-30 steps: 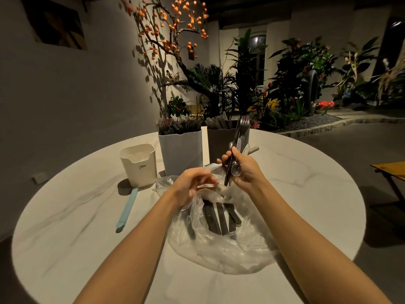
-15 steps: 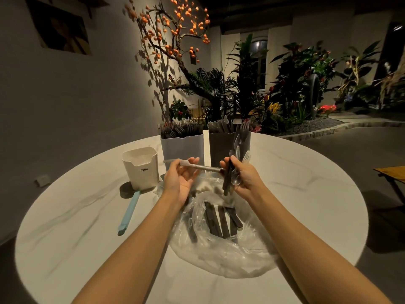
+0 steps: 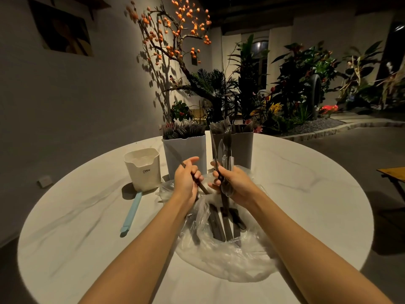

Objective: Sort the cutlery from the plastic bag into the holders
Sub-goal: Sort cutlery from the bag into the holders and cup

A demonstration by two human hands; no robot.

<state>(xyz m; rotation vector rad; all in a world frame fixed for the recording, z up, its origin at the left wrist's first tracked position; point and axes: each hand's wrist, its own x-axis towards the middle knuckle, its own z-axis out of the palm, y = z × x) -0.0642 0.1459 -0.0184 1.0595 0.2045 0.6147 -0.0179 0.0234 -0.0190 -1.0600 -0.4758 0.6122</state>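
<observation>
Since half a second ago, the pale utensil that was being held level between the hands is no longer being seen, and a single dark utensil (image 3: 198,182) is now being gripped in the left hand (image 3: 186,183), its fingers curled round the handle so that it is slanting up and away toward the pale grey holder (image 3: 185,153), probably so that it can be dropped in with its like. A mixed bundle of cutlery (image 3: 225,163) is being clutched upright in the right hand (image 3: 235,186), fingers closed round it, apparently as a store from which pieces are being picked one at a time; how many pieces it is made of cannot be told. Directly beneath both hands the plastic bag (image 3: 223,260) is lying open on the tabletop (image 3: 87,227), and about four or five dark pieces are still being kept inside it, so the sorting is being judged well short of finished. Three holders are being counted: the pale grey one, packed with dark cutlery, a dark grey holder (image 3: 241,148) just beside it on the right, also filled, and a smaller cream holder (image 3: 143,170) standing apart to the left, its contents not being made out. One light blue utensil (image 3: 131,213) is lying alone on the tabletop just in front of the cream holder.
</observation>
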